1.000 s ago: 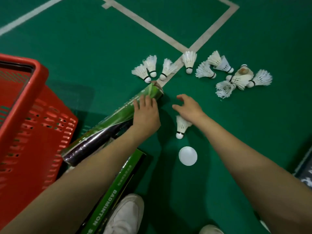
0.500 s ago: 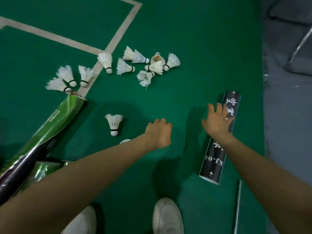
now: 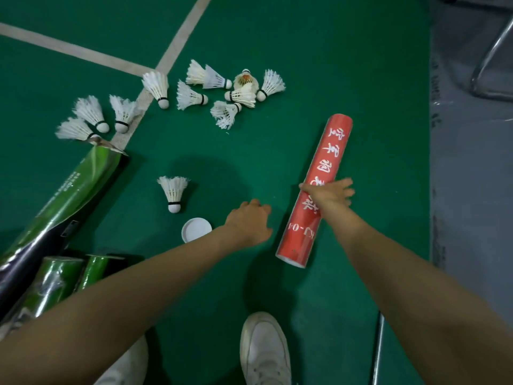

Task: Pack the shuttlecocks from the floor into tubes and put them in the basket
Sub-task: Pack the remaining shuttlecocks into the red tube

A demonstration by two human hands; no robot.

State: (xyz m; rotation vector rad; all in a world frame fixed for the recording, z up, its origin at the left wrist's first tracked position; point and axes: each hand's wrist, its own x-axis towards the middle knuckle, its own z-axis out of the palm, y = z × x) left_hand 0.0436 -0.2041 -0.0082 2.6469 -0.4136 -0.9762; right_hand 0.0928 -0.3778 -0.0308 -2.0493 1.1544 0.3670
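Head view, looking down onto the green court floor (image 3: 347, 51). Shows the red tube (image 3: 322, 168) lying flat near the floor's right edge, long axis running from a pale-rimmed end close to the feet up and slightly right toward the far side. Cannot tell whether that near end is open.

Puts the right hand (image 3: 329, 194) directly on the tube, about midway along it, so far nearer than the left. Has the thumb against the tube's left flank and the fingers (image 3: 344, 187) splayed across the top toward the right flank. Blurred there, so cannot tell whether a grip is closed or only a touch made.

Finds the left hand (image 3: 249, 222) just left of the tube's lower half and apart from it, fingers loosely curled under, nothing visible in them.

Probably calls next for wrapping round the tube crosswise and swinging one end toward the left hand.

Leaves a lone shuttlecock (image 3: 173, 191) on the floor left of the left hand, cork toward the feet, a white cap (image 3: 196, 229) just beside it. Shows a cluster of shuttlecocks (image 3: 236, 93) farther out by the corner of the white lines, three more (image 3: 91, 118) to their left, and a green tube (image 3: 63, 195) at the left edge. Shows no basket.
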